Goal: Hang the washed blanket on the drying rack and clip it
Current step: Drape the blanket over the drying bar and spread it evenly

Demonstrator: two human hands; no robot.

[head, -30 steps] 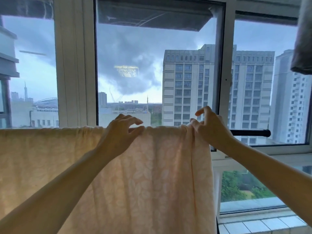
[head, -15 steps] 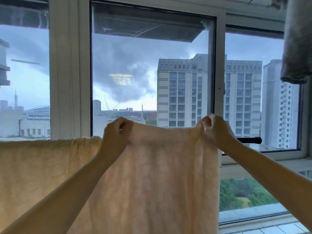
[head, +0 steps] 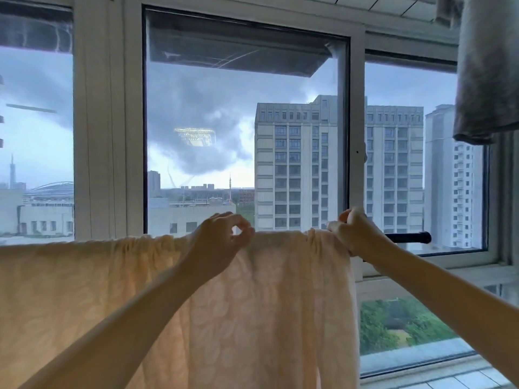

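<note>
Peach cloth: blanket (head: 266, 304) is hanging folded over the drying rack's black rod (head: 410, 237), spreading from 9 o'clock through centre down to 5 o'clock.
Rod end: the bare tip is sticking out at 3 o'clock, near the blanket's right edge.
Left hand (head: 222, 242): thumb and forefinger are pinching the top fold just left of centre.
Right hand (head: 355, 233): fingers are curling round the bunched right edge on the rod, toward 3 o'clock.
Slip risk: the bunched edge is sitting close to the bare tip, so a further pull toward 3 o'clock could be dragging it off the end.
Weight risk: washed cloth is probably hanging heavy, so releasing both holds before clipping could be letting it slide down.
Clips: none is showing, so one hand is likely going to have to leave the fold to fetch them.
Bunching: gathers at the right edge are risking slow drying unless spread.
Grey garment (head: 488, 66): is hanging at 1 o'clock, well apart from the blanket.
</note>
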